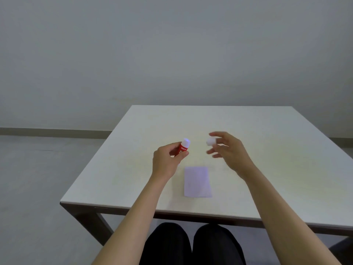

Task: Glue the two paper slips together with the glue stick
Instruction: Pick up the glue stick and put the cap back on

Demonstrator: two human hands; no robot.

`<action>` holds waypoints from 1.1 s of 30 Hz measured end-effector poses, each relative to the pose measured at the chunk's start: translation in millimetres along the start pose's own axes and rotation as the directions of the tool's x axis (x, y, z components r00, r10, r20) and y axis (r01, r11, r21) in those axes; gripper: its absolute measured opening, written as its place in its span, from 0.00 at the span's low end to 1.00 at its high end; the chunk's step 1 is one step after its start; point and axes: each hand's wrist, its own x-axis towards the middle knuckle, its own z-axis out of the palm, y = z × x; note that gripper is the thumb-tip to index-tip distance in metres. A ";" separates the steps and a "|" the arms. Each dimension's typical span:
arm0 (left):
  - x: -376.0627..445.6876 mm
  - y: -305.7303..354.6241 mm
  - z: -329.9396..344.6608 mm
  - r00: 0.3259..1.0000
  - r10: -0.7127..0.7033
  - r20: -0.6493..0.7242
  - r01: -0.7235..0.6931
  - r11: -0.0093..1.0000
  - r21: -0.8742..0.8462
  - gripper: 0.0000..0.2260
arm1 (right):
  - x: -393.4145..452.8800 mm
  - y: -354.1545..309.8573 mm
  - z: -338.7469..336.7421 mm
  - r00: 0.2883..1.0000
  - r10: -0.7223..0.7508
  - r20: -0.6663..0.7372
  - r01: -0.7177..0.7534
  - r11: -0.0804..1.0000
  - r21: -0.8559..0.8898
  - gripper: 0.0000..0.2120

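My left hand [168, 159] grips a red glue stick [183, 147] with a white top end, tilted up and to the right above the table. The white cap [210, 141] is off the stick and pinched in the fingertips of my right hand [229, 152], a short way to the right of the stick. A pale paper slip [197, 182] lies flat on the table below and between both hands; I can make out only one sheet, so a second slip may lie under it or be hidden.
The white table [267, 169] has its front edge close to my dark-clothed knees [191, 245]. A plain wall and grey floor surround the table.
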 end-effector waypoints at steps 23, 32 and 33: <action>-5.0 7.5 -12.6 0.977 0.148 0.156 -0.174 0.971 0.166 0.13 | -3.1 -44.0 30.1 0.978 -0.085 0.189 0.157 0.898 -0.410 0.07; -3.6 5.5 -14.1 0.969 0.174 0.176 -0.206 0.961 0.185 0.13 | -2.4 -43.8 27.1 0.971 -0.055 0.231 0.152 0.891 -0.429 0.07; -4.0 5.8 -14.2 0.965 0.183 0.187 -0.220 0.954 0.203 0.14 | -1.2 -42.3 29.0 0.981 -0.031 0.194 0.124 0.864 -0.489 0.10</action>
